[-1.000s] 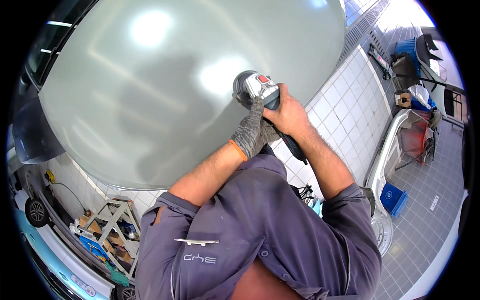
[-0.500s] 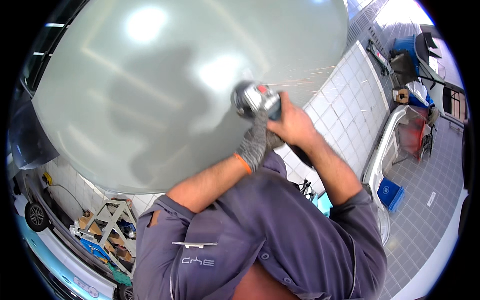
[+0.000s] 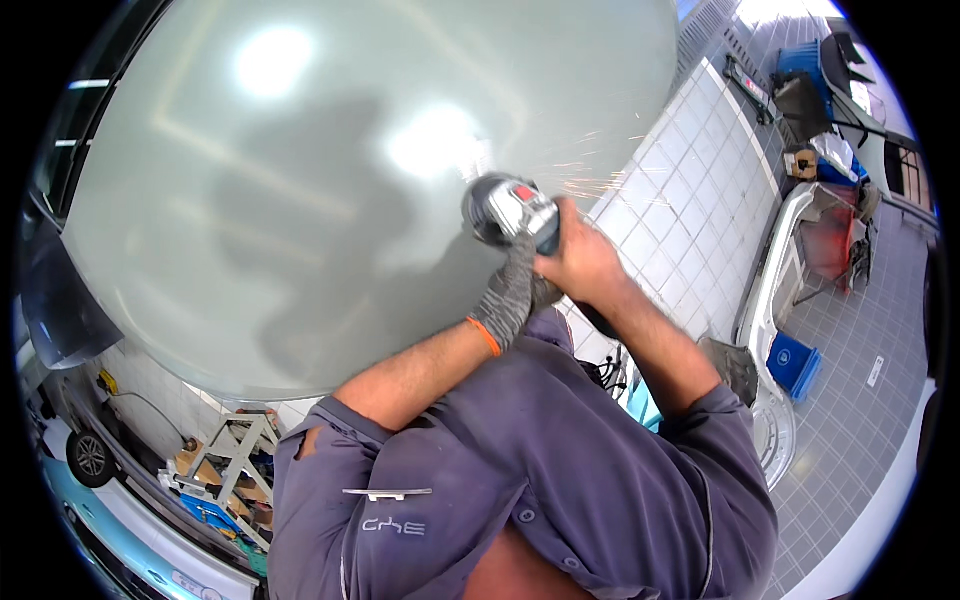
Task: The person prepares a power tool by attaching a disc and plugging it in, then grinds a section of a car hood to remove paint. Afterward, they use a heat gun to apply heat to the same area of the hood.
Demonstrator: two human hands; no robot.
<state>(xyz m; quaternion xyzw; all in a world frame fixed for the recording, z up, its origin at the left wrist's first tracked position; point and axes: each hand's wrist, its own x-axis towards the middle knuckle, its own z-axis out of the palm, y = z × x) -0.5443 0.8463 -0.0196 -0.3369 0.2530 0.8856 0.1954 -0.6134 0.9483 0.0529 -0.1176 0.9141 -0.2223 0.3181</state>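
Note:
A broad pale grey-green car panel point(image 3: 230, 220) curves across the upper left, with glare and my shadow on it. An angle grinder point(image 3: 515, 210) with a silver head and red button rests against or just over it, toward the right side. Both hands grip the tool: my left hand point(image 3: 508, 295), in a grey knit glove with an orange cuff, at its body underneath, and my bare right hand point(image 3: 585, 255) around the body on the right. Orange sparks spray rightward. A small scuffed patch point(image 3: 477, 158) shows beyond the disc. The disc's exact contact point is hidden.
White floor tiles point(image 3: 670, 190) run along the right, with a detached white body panel point(image 3: 760, 290), a blue bin point(image 3: 792, 365) and a jack point(image 3: 750, 90). At lower left stand a cluttered step ladder point(image 3: 240, 450) and another car with its wheel point(image 3: 90, 455) showing.
The grinder and both hands have shifted down in the picture, toward my body. Sparks now fly to the right, and a pale scuff shows on the panel where the grinder was.

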